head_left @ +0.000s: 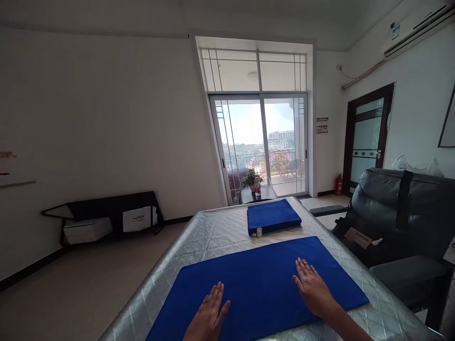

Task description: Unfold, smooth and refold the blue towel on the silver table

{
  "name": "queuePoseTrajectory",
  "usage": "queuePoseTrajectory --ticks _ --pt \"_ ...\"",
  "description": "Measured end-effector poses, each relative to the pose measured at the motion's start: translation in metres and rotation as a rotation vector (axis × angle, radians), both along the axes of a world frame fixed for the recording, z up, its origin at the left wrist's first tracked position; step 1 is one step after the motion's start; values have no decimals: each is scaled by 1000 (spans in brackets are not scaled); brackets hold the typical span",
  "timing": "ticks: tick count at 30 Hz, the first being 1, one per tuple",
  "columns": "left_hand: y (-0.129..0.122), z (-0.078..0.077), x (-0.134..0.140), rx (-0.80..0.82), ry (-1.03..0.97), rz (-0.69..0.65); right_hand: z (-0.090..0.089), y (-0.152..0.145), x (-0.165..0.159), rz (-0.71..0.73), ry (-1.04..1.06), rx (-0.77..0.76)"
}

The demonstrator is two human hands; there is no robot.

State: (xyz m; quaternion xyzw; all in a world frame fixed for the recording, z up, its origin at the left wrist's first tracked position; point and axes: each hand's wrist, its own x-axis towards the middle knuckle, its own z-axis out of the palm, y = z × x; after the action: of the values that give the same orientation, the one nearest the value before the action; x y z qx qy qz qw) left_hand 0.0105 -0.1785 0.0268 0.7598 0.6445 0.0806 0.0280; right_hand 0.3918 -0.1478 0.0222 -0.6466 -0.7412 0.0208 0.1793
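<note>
A large blue cloth [256, 279] lies spread flat on a silver quilted mattress [213, 237]. My left hand [208, 315] rests palm down on the near left part of the cloth, fingers together and extended. My right hand [313, 286] lies flat on the right part of the cloth, fingers slightly spread. Neither hand grips anything. Farther back on the mattress sits a folded blue cloth [272, 216] with a small white tag at its near edge.
A black massage chair [398, 222] stands close to the mattress's right side. A low black shelf with white boxes [106, 218] lines the left wall. Behind the mattress are a small dark table with a plant and bottle [254, 187] and glass balcony doors [261, 142].
</note>
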Motion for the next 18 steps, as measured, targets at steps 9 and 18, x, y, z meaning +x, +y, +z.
queuePoseTrajectory --ticks 9,18 --pt "52 -8 97 49 50 -143 6 32 -97 255 44 -165" --pt "18 -28 -88 -17 350 113 -15 31 86 -123 -84 -129"
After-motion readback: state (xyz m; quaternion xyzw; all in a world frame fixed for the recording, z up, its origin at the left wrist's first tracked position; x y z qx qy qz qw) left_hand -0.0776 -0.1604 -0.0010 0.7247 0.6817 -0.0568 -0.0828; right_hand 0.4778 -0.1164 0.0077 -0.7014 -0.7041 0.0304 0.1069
